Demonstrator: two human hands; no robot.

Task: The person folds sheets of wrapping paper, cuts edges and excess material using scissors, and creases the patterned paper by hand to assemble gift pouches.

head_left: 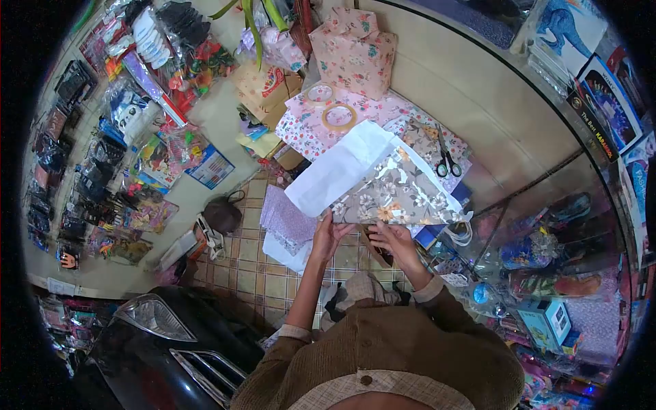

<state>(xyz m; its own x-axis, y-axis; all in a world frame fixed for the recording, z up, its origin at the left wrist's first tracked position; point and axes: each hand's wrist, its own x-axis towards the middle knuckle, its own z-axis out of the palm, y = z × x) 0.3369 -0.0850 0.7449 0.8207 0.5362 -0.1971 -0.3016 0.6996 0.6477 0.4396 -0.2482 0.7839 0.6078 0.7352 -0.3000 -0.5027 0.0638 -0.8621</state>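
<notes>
A grey sheet of flowered wrapping paper point(396, 188) lies at the middle, with a white section point(348, 160) on its left side. At the sheet's near left corner, my left hand point(328, 236) has its thumb and fingers closed on the edge. My right hand point(396, 242) touches the near edge further right, its fingers apart and partly under the paper. Scissors point(447, 160) with black handles rest beyond the sheet on the right. Two tape rolls, one tan point(339, 117) and one clear point(319, 94), lie on pink flowered paper point(301, 130) behind.
A flowered wrapped package point(355, 55) stands at the back. Packaged goods hang along the left wall. A black motorcycle part point(164, 342) is at the lower left. A glass case point(547, 212) curves along the right. Lilac patterned paper point(287, 219) lies left of my hands.
</notes>
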